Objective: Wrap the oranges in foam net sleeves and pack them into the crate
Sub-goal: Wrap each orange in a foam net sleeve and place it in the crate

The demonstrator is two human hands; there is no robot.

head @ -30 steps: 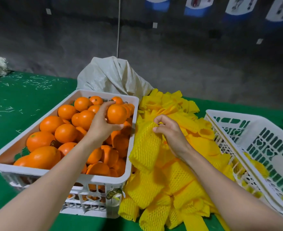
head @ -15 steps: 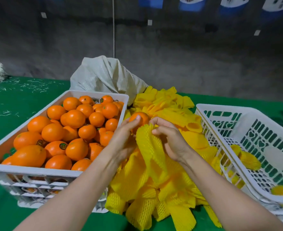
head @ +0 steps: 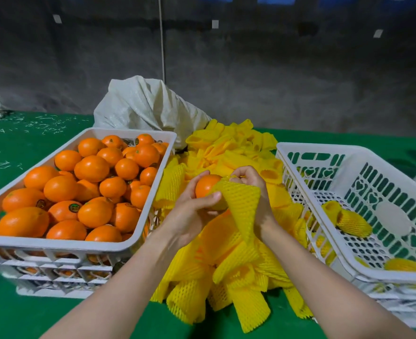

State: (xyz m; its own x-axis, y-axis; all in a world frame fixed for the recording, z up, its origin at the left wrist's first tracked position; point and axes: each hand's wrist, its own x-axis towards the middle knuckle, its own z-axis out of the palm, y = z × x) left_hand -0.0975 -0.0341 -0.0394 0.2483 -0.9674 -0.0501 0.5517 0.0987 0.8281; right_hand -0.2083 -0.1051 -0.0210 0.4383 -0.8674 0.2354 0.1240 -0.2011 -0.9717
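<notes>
Head view, left hand gripping an orange above the yellow sleeve pile, right hand pinching a foam net sleeve against it, white crate at right holding wrapped oranges

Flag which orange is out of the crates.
The orange in the left hand, above the sleeve pile, partly covered by the sleeve the right hand pinches. The rest lie bare in the left crate or netted in the right crate.
</notes>
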